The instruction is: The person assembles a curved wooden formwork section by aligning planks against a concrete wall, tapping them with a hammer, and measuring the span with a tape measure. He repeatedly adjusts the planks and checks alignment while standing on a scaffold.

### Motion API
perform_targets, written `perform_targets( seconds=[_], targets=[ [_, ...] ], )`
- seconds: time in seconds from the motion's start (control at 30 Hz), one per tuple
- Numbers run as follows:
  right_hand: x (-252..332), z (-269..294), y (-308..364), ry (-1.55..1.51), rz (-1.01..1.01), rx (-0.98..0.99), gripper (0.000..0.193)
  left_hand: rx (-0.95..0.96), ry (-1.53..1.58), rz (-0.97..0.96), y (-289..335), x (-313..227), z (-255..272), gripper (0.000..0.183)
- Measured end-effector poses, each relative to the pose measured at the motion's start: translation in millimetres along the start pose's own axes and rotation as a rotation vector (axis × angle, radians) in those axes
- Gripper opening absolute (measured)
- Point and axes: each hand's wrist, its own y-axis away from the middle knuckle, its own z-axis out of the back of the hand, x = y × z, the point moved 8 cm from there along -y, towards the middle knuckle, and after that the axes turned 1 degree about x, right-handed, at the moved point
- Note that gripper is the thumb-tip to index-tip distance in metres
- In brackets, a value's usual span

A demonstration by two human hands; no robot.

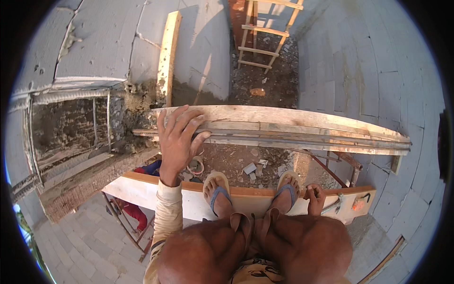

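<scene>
My left hand (178, 137) lies on a long wooden formwork beam (283, 116), fingers spread across its top toward the far edge and thumb apart. Thin steel bars (302, 138) run lengthwise along the beam, just right of that hand. My right hand (315, 199) is low beside my right knee, over the plank I squat on. Its fingers are curled in; whatever they might hold is too small to make out. Close to it on the pale plank (189, 199) lie a greyish tool (335, 203) and an orange-marked item with a black hook (362, 202).
At left, a rebar cage (30, 137) sits in a wall opening. An upright timber (169, 57) leans on the grey block wall. Far below stand a wooden ladder (265, 35) and rubble (250, 169). A person in red (135, 215) is below left, near scaffold tubes.
</scene>
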Motion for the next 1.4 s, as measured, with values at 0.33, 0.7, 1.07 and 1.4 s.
perform_targets(
  seconds=[0.33,0.7,1.07,1.4],
  targets=[
    [-9,9,-21,0.056,0.021,0.046,0.016,-0.073,0.135,-0.015,-20,7,11,0.031],
    [0,-10,-15,0.099,-0.023,0.047,0.015,0.047,0.211,-0.008,-41,16,1,0.026],
    [11,-28,-7,0.087,-0.012,0.103,0.017,0.102,0.203,0.089,-44,16,-2,0.021],
    [2,-22,-14,-0.035,0.018,0.104,0.015,-0.007,0.256,0.003,-34,17,5,0.028]
  ],
)
